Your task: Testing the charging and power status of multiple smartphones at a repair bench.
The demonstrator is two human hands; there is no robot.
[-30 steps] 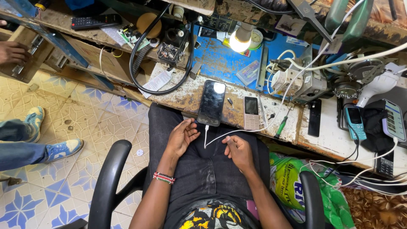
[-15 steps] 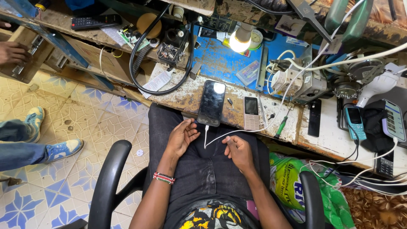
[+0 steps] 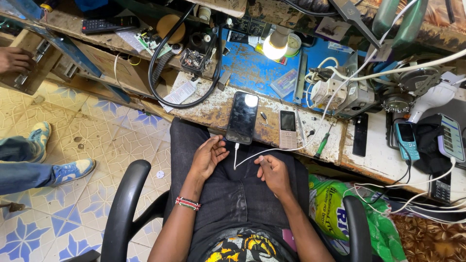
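Below the workbench (image 3: 221,109) front edge, our right hand (image 3: 273,173) pinches the white cable (image 3: 291,150) on our lap; our left hand (image 3: 208,156) rests half-open, empty, just under the black smartphone (image 3: 242,117) overhanging that edge.

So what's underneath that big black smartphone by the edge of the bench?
The smartphone lies flat on the worn, paint-flecked workbench, its lower end overhanging the person's dark trousers. A white cable hangs just below it. Whatever lies directly beneath the phone is covered.
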